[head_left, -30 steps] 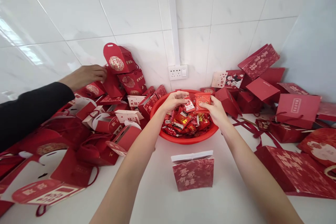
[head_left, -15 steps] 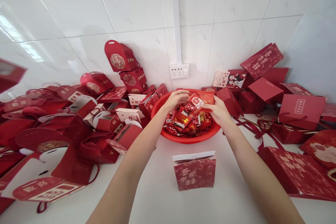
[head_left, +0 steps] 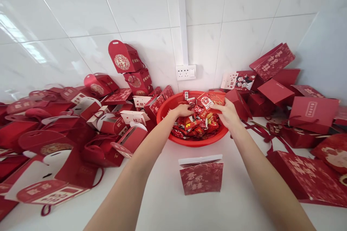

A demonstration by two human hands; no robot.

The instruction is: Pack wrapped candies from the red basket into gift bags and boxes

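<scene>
A red plastic basket [head_left: 197,143] full of small red wrapped packets [head_left: 199,124] stands against the wall. My left hand [head_left: 182,111] reaches into its left part, fingers bent down among the packets; whether they grip one is hidden. At the basket's right side my right hand [head_left: 227,111] is closed on red packets [head_left: 214,99], one with a white round print, held between thumb and fingers. Nearer to me, an upright red paper box [head_left: 201,177] with its top open stands on the white table between my forearms.
Many red gift boxes [head_left: 104,148] are heaped along the left. More boxes [head_left: 313,114] and a large red bag [head_left: 306,177] lie on the right. A wall socket [head_left: 185,72] sits above the basket on the tiled wall.
My left hand has moved down from the basket's back rim into the packets. My right hand stays at the right side, still with packets in it.
</scene>
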